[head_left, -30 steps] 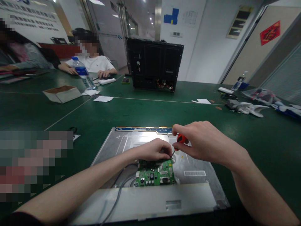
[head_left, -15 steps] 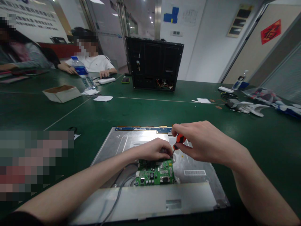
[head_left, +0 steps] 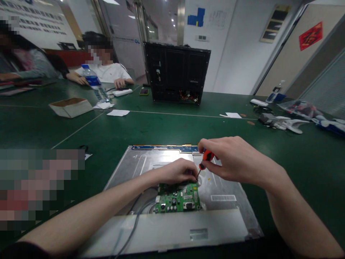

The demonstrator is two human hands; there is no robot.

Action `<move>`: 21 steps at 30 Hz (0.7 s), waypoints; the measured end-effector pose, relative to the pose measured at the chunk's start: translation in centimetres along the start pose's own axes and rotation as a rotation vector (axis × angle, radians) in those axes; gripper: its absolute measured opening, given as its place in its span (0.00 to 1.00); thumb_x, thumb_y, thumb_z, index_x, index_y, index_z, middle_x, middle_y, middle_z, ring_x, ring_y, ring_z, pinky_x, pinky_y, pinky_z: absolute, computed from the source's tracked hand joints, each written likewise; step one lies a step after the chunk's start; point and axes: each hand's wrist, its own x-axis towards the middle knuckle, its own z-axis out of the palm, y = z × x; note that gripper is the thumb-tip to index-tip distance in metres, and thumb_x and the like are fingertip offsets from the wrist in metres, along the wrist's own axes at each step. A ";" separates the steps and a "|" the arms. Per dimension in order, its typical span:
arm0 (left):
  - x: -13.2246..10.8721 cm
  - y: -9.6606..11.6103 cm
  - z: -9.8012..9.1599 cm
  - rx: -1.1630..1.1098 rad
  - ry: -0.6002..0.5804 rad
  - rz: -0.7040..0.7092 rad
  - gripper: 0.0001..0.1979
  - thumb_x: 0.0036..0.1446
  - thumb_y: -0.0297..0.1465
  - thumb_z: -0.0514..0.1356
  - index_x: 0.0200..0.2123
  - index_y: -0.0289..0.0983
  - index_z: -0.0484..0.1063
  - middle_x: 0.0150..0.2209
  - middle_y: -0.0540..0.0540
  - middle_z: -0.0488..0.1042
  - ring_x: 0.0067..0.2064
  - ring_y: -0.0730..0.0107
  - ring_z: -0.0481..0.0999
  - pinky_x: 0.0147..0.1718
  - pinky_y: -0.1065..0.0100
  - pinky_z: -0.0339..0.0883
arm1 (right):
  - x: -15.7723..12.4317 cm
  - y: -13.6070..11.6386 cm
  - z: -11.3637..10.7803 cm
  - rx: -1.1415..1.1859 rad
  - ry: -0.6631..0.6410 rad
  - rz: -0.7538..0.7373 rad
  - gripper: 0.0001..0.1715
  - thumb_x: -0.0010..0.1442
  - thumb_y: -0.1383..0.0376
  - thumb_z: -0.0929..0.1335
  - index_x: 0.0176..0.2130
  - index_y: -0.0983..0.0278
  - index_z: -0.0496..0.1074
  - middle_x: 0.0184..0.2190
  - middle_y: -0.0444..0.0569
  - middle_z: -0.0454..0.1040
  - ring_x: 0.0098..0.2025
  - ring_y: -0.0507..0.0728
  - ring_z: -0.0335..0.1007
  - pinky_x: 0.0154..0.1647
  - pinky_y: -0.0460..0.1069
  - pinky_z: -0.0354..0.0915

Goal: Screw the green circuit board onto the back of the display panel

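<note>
- Green circuit board [head_left: 176, 201] sits mid-panel on the metal panel [head_left: 221, 185], which lies flat on the green worktop [head_left: 151, 129].
- Pale cover strip [head_left: 161, 230] runs along the panel's near side, just in front of the board; grey cable [head_left: 136, 225] crosses its left part.
- Blue strip board [head_left: 161, 148] on the panel's far edge; barcode label [head_left: 223, 198] right of the circuit board.
- Farther back: black housing [head_left: 178, 73] upright, water bottle [head_left: 94, 82] and white box [head_left: 71, 109] to its left, person in white top [head_left: 118, 72] seated beyond.
- In the way: left hand [head_left: 179, 171] covers part of the board's far edge.
- Right hand [head_left: 229, 158]: grip closed on the screwdriver [head_left: 208, 155] handle, thumb and fingers around it; shaft slants down to the board's far right corner.
- Left grip: fingers curled beside the screwdriver tip; can't tell if anything's pinched.
</note>
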 end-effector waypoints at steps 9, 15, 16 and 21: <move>0.0 0.1 -0.1 -0.025 0.002 0.000 0.05 0.54 0.19 0.63 0.31 0.33 0.75 0.27 0.52 0.73 0.30 0.73 0.72 0.32 0.74 0.62 | 0.1 -0.3 0.0 0.005 -0.012 0.010 0.05 0.58 0.65 0.66 0.37 0.61 0.65 0.30 0.42 0.74 0.28 0.52 0.64 0.25 0.47 0.46; 0.0 -0.2 0.0 -0.048 -0.002 0.024 0.04 0.55 0.20 0.63 0.32 0.33 0.75 0.28 0.51 0.75 0.31 0.73 0.73 0.33 0.74 0.63 | 0.0 -0.1 0.1 0.013 -0.012 -0.004 0.05 0.58 0.64 0.67 0.38 0.61 0.65 0.31 0.42 0.74 0.28 0.52 0.65 0.25 0.47 0.47; 0.0 -0.2 0.0 -0.048 -0.003 0.022 0.04 0.54 0.19 0.63 0.32 0.33 0.76 0.28 0.50 0.75 0.31 0.72 0.73 0.33 0.74 0.63 | -0.1 -0.1 0.1 0.012 -0.013 -0.003 0.06 0.58 0.64 0.67 0.38 0.61 0.65 0.30 0.42 0.74 0.28 0.52 0.65 0.25 0.47 0.47; 0.0 -0.1 0.0 -0.044 -0.013 -0.001 0.05 0.54 0.19 0.63 0.31 0.33 0.76 0.28 0.51 0.75 0.31 0.73 0.73 0.32 0.74 0.63 | 0.0 -0.1 0.1 0.002 -0.017 0.004 0.06 0.59 0.64 0.67 0.37 0.61 0.66 0.30 0.42 0.74 0.28 0.52 0.65 0.24 0.47 0.47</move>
